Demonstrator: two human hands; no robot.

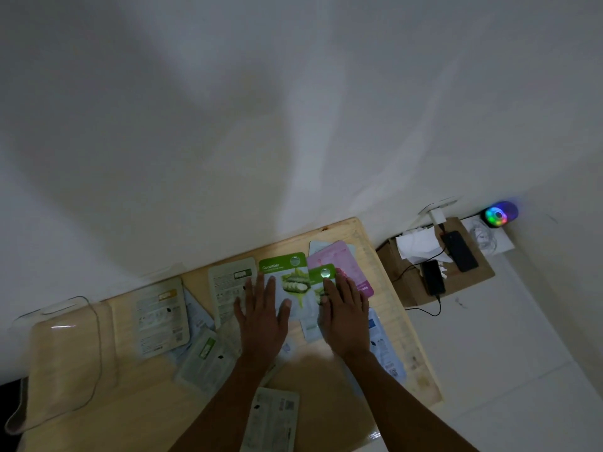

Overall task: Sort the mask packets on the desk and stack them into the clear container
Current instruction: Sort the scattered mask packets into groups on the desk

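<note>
Green glossy cucumber packet [291, 282], flat rectangle, long axis pointing away from the person, lies on pale wood desk [153, 396] between splayed, flat left hand [262, 316] and right hand [346, 316], neither gripping. Clear container [62, 363] far left.

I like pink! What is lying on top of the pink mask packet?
A small green packet overlaps the pink packet; the right hand hides its lower part.

"Cucumber" stands on the green packet [284, 275] (other print unreadable).
</note>
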